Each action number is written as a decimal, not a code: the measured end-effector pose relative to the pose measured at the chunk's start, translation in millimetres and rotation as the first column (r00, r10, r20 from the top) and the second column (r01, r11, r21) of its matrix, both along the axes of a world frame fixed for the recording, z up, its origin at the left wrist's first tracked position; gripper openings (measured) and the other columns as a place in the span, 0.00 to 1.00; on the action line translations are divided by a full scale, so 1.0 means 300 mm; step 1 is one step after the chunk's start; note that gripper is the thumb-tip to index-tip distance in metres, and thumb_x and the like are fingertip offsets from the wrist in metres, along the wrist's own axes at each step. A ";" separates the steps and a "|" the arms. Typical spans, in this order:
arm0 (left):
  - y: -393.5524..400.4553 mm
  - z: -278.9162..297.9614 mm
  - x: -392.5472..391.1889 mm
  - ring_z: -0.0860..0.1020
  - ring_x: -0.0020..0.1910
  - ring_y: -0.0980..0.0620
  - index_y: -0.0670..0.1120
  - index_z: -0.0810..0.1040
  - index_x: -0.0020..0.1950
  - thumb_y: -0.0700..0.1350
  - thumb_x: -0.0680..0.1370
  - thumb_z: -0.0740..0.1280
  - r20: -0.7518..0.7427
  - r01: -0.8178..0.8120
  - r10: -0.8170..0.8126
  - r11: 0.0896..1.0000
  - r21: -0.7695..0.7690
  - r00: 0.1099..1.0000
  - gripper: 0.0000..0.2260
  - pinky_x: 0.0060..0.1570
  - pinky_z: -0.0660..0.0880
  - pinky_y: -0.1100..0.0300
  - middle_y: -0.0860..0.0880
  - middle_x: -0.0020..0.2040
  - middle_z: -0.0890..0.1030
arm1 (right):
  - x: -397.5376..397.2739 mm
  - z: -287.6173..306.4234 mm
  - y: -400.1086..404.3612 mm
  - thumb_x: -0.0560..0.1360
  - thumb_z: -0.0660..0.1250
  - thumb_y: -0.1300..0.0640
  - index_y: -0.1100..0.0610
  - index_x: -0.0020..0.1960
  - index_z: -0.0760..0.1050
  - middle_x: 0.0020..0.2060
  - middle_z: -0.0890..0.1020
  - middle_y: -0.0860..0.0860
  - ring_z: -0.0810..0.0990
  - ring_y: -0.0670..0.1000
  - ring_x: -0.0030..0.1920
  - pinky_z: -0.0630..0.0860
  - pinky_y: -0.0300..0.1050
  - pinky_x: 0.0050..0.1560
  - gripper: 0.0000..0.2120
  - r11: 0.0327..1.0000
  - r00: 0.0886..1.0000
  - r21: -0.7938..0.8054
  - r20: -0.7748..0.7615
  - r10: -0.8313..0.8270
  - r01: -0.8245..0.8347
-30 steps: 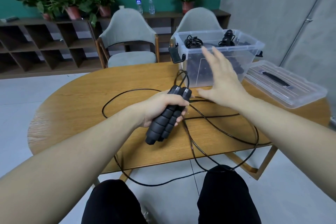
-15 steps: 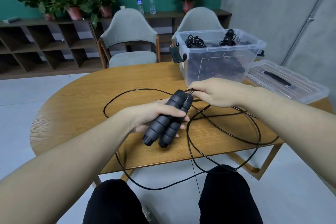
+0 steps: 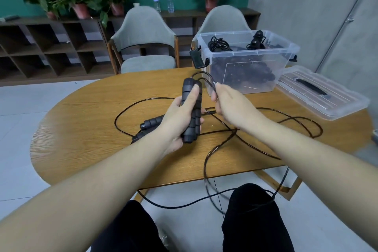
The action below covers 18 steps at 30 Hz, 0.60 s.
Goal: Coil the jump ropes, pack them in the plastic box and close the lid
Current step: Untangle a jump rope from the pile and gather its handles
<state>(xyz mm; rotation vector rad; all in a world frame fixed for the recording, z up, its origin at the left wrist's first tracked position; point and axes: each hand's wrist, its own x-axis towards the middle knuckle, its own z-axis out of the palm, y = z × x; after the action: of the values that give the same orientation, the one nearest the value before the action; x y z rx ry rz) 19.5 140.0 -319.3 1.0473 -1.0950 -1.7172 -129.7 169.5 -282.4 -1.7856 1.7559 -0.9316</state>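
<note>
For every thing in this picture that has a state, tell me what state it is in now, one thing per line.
Clear plastic box: open, coiled black ropes inside.
Clear flat lid: off, lying on the round wooden table beside the box.
Two black foam handles: together, upright, gripped by the left hand.
Thin black cord: uncoiled, pinched by the right hand.
Second rope's handles: lying on table.

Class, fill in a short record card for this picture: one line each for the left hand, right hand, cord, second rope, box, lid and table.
left hand: left hand grips the paired handles, held upright
right hand: right hand pinches the cord near the handle tops
cord: arcs from the handles to the right hand; the rest trails over the table and off its near edge
second rope: handles lie on the table behind the left hand
box: plastic box open, black ropes inside
lid: lid off, right of the box
table: wooden table
</note>
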 end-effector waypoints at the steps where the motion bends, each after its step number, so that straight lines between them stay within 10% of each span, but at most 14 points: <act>1: -0.010 -0.001 -0.005 0.80 0.37 0.49 0.48 0.74 0.64 0.72 0.58 0.74 -0.034 -0.040 0.041 0.999 0.027 0.999 0.42 0.36 0.78 0.53 0.42 0.50 0.83 | 0.021 -0.010 0.021 0.86 0.44 0.46 0.48 0.43 0.68 0.31 0.74 0.45 0.72 0.41 0.32 0.66 0.43 0.40 0.20 1.000 0.998 -0.008 -0.058 0.028 -0.028; 5: -0.033 0.015 -0.014 0.86 0.43 0.46 0.45 0.73 0.69 0.71 0.58 0.78 -0.144 -0.072 0.094 0.986 0.151 0.985 0.47 0.42 0.83 0.50 0.44 0.50 0.85 | 0.093 -0.060 0.094 0.86 0.47 0.48 0.51 0.47 0.66 0.33 0.74 0.47 0.75 0.50 0.36 0.67 0.48 0.38 0.15 0.991 0.961 0.033 -0.241 0.135 -0.131; 10: -0.038 -0.007 -0.033 0.78 0.29 0.50 0.45 0.73 0.60 0.48 0.70 0.79 -0.155 -0.133 0.168 0.968 0.213 0.974 0.24 0.32 0.78 0.57 0.47 0.36 0.75 | 0.107 -0.100 0.121 0.85 0.47 0.48 0.51 0.51 0.61 0.34 0.73 0.50 0.71 0.56 0.33 0.63 0.50 0.34 0.10 0.987 0.884 -0.076 -0.459 0.090 -0.140; 14: -0.036 -0.007 -0.027 0.77 0.31 0.49 0.44 0.73 0.48 0.39 0.77 0.69 -0.204 -0.138 0.204 0.945 0.297 0.958 0.06 0.33 0.77 0.58 0.45 0.34 0.76 | 0.081 -0.108 0.135 0.85 0.48 0.47 0.52 0.60 0.67 0.37 0.77 0.52 0.75 0.58 0.35 0.69 0.51 0.36 0.13 0.985 0.887 -0.037 -0.442 0.137 -0.171; 18: -0.024 0.010 -0.018 0.80 0.39 0.49 0.41 0.77 0.54 0.41 0.80 0.66 -0.356 -0.090 0.205 0.945 0.314 0.912 0.05 0.37 0.80 0.58 0.45 0.43 0.82 | 0.046 -0.108 0.134 0.84 0.51 0.45 0.44 0.47 0.69 0.33 0.75 0.47 0.75 0.52 0.36 0.72 0.51 0.41 0.11 0.973 0.947 0.086 -0.224 0.228 -0.214</act>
<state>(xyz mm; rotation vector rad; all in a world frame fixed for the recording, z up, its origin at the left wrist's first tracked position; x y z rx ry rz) 14.0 132.7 -316.2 0.8873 -0.5092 -1.8924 -115.9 209.6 -314.7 -2.0700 1.6519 -0.5915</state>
